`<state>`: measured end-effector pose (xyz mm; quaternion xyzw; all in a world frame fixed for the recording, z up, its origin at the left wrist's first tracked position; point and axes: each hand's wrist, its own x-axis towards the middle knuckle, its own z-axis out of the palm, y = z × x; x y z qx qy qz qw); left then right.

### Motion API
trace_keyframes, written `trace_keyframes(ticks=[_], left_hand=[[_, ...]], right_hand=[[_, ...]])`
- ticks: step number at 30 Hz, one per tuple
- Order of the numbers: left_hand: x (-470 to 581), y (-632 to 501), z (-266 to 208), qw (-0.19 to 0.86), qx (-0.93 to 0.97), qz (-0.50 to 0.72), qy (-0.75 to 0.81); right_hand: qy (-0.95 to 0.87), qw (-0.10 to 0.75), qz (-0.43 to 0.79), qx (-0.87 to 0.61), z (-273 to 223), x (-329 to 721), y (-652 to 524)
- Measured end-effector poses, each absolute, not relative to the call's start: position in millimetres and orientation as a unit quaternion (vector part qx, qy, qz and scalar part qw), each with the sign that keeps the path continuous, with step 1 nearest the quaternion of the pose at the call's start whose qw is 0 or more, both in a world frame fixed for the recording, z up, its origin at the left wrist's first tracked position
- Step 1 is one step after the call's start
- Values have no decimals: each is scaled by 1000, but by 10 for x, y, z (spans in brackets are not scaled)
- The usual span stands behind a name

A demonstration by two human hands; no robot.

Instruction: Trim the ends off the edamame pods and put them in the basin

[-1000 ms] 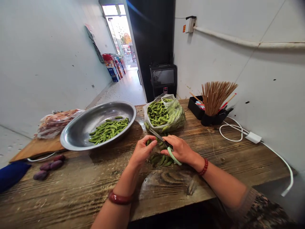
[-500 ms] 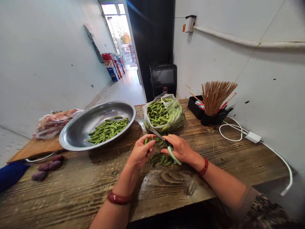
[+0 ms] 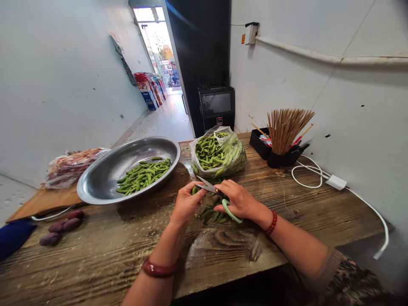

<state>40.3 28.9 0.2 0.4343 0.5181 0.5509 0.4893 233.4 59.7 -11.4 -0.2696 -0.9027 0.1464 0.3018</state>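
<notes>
My left hand point(image 3: 188, 202) is closed around a green edamame pod point(image 3: 194, 190), mostly covered by the fingers. In my right hand point(image 3: 237, 199) is a pair of scissors point(image 3: 208, 185) with pale green handles; the parted blades reach to the left fingertips and the pod. Under the hands, several loose pods point(image 3: 219, 216) lie on the wooden table. Behind them stands a clear plastic bag point(image 3: 237, 159) full of edamame pods. To the left, a large steel basin point(image 3: 98, 180) holds a pile of pods point(image 3: 145, 175).
Purple fruits or vegetables point(image 3: 63, 225) lie at left, near a blue cloth point(image 3: 14, 240). A bagged bundle point(image 3: 73, 165) rests on a wooden board point(image 3: 41, 202). At right are a black holder point(image 3: 277, 159) of wooden skewers point(image 3: 287, 127) and a white cable point(image 3: 366, 204).
The scissor blades have parted and swung to lie flatter across the left fingertips. The hands stay almost in place, and the view has shifted slightly.
</notes>
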Motion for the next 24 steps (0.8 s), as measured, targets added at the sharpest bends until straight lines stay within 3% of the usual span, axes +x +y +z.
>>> trace_keyframes(ticks=[13, 24], left_hand=[[374, 291, -8, 401, 534, 520, 532], [325, 324, -15, 401, 509, 518, 558]], right_hand=[[-905, 295, 140, -274, -165, 2323, 609], [-890, 314, 165, -288, -304, 2276, 657]])
